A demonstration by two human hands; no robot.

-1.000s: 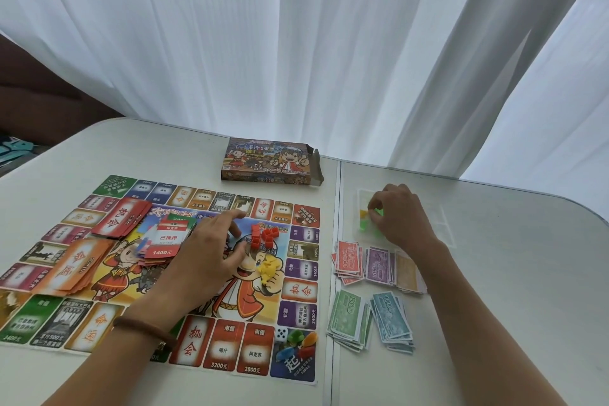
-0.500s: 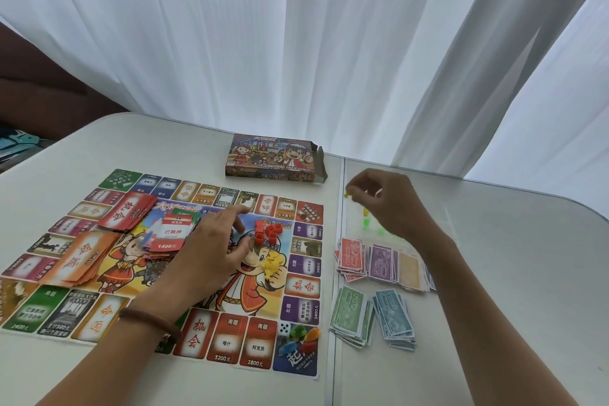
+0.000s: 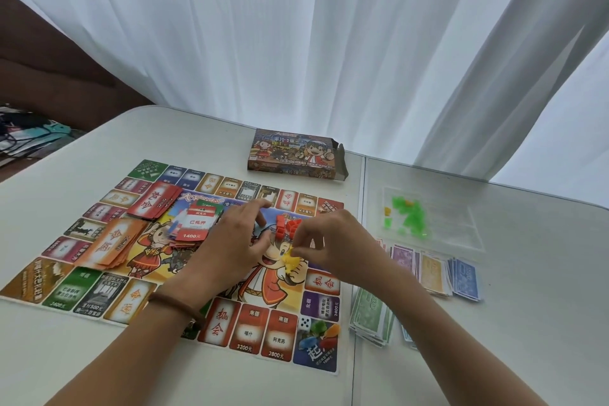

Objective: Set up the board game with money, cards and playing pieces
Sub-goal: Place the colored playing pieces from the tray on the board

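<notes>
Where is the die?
In the head view, the white die lies on the game board near its front-right corner, just left of the coloured pawns.

Looks forward and down from the wearer's head, wide-angle, close over the game board (image 3: 250, 330) and white table (image 3: 543, 323), curtain (image 3: 296, 43) beyond.

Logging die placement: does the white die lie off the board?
No, the die sits on the board, next to the coloured pawns.

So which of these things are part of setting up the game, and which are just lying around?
Part of the job: board, card stacks, red houses, yellow pieces at the right hand, green pieces in the clear bag, money piles, die, pawns.
Just lying about: opened game box, curtain, clutter far left.
</notes>
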